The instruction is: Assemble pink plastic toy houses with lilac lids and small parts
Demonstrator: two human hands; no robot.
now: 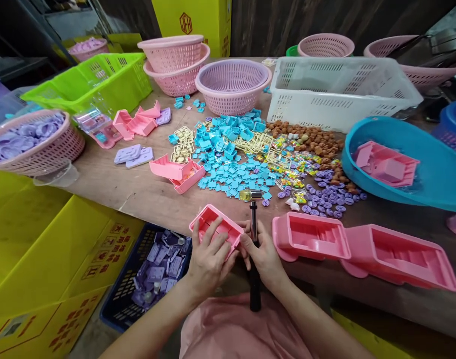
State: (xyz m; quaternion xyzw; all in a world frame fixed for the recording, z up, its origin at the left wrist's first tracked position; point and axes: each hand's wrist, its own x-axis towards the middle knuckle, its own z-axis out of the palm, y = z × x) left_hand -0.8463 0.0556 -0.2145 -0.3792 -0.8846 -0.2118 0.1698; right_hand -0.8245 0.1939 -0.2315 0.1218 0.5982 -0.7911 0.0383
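Observation:
A pink plastic box (209, 215), its open side facing up, is held at the table's front edge. My left hand (208, 260) grips it from the left, with fingers laid over its opening and into it. My right hand (266, 258) is closed around a small hammer (254, 286) with a black handle, and its fingertips also meet the box's right edge. The hammer stands nearly upright in view, its metal and yellowish head above the hand. To the right of my hands lie two larger pink plastic shells (318, 247), joined end to end.
Heaped mid-table are small blue plastic pieces (228, 174), purple discs (329, 197) and brown pieces (310, 134). Around them stand a white basket (310, 107), a blue basin (351, 164), pink-purple baskets (231, 99) and a green crate (134, 80). A dark crate (117, 299) sits below left.

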